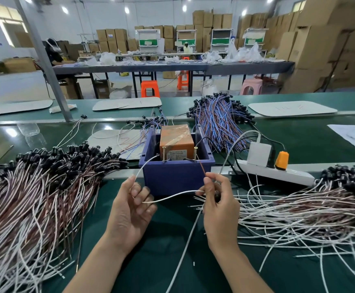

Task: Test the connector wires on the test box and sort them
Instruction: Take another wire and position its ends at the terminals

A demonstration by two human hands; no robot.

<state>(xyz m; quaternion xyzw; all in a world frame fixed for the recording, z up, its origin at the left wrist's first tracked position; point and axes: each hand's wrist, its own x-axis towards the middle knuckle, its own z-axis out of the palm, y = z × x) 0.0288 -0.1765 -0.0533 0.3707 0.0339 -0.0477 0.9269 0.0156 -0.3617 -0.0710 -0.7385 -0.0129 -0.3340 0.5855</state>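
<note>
Pinching the thin white lead (172, 195) in the left hand (130, 208) and the thin brown lead (202, 169) in the right hand (218, 204), just before the dark blue plastic test box (172, 180), the person should hold each bare tip squarely on 1 of its 2 brass screws (163, 153).

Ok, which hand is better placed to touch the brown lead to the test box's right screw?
Right. The right hand pinches the brown lead just below the right screw of the test box; the left hand is busy holding the white lead, which arcs toward the left screw.
</note>
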